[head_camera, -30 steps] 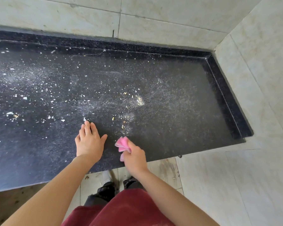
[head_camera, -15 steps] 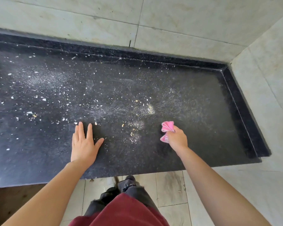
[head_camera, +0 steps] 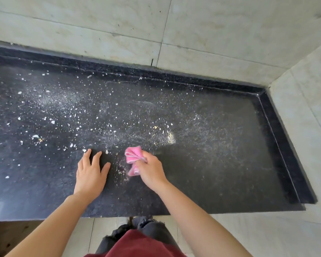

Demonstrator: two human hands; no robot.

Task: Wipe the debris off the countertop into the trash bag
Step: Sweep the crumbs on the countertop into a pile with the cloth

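Both hands are low in the middle of the frame. The left hand (head_camera: 90, 175) lies flat on the black countertop (head_camera: 220, 164) with its fingers straight and spread. The right hand (head_camera: 152, 170) is clenched round a bunched pink cloth (head_camera: 132, 154) that touches the surface.

The step in hand looks like sweeping. It would go best with the cloth pressed flatter, so that less slips past it, and drawn in overlapping strokes towards the front edge. Gathering the bits into one heap first should save chasing them.

The debris (head_camera: 52, 121) is white crumbs and dust, mostly in the left and centre of the frame above the hands. A few specks lie between the two hands, and a pale patch sits up and right of the cloth. No trash bag is in view.
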